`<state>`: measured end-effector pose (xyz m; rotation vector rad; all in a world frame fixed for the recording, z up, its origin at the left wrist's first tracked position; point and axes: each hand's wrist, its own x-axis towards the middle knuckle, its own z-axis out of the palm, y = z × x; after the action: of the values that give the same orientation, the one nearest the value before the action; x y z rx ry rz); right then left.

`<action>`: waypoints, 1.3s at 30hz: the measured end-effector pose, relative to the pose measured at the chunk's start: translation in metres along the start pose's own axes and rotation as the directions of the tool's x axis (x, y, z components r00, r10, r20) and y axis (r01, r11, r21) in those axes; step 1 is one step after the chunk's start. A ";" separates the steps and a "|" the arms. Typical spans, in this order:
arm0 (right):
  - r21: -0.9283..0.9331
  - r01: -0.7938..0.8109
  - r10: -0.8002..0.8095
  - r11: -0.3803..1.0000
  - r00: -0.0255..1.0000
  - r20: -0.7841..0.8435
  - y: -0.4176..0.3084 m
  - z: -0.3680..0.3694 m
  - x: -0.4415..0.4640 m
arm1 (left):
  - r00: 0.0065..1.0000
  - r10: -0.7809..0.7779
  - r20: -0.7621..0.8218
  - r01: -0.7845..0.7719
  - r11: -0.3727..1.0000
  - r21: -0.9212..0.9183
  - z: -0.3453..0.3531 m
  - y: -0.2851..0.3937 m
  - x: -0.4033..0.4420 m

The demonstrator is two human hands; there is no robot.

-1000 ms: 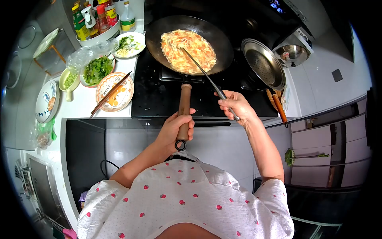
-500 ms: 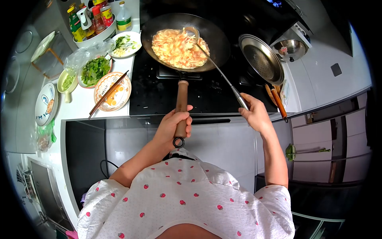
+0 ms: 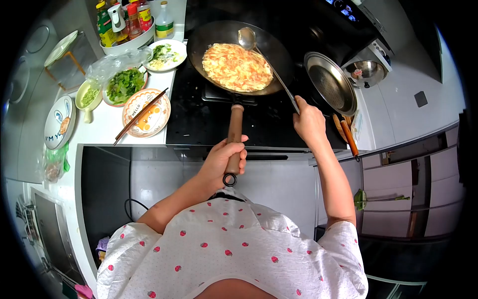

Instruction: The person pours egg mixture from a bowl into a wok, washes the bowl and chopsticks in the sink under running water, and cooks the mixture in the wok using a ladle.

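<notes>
My left hand (image 3: 224, 158) is closed round the brown handle of a dark wok (image 3: 199, 37) on the black stove. Inside the wok lies a round, yellow-and-orange mass of food (image 3: 238, 67) that looks like egg with shreds in it. My right hand (image 3: 309, 122) grips the end of a long metal ladle (image 3: 273, 70). Its bowl rests at the far side of the wok, just beyond the food, and looks bare. The ladle's grip is mostly hidden by my fingers.
Left of the stove stand a plate of chopped scallion and garlic (image 3: 179, 48), a bowl of green leaves (image 3: 124, 85), a patterned bowl (image 3: 159, 112) with chopsticks (image 3: 142, 115), and bottles (image 3: 164, 22). A metal lid (image 3: 331, 82) and steel bowl (image 3: 366, 74) are on the right.
The ladle's bowl has come off the food to the wok's far side. The food now forms a more compact round. My right hand has moved up and slightly left.
</notes>
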<state>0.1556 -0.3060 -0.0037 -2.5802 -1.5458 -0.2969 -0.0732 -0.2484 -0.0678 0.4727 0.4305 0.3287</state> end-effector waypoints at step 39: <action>-0.050 0.035 -0.039 0.998 0.994 -0.098 0.016 -0.054 -0.034 | 0.999 0.006 -0.036 -0.005 1.000 0.020 0.003 -0.001 -0.001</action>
<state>0.1483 -0.3533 0.0410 -2.5327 -1.5722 -0.4637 -0.0723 -0.2503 -0.0654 0.4878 0.4681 0.3393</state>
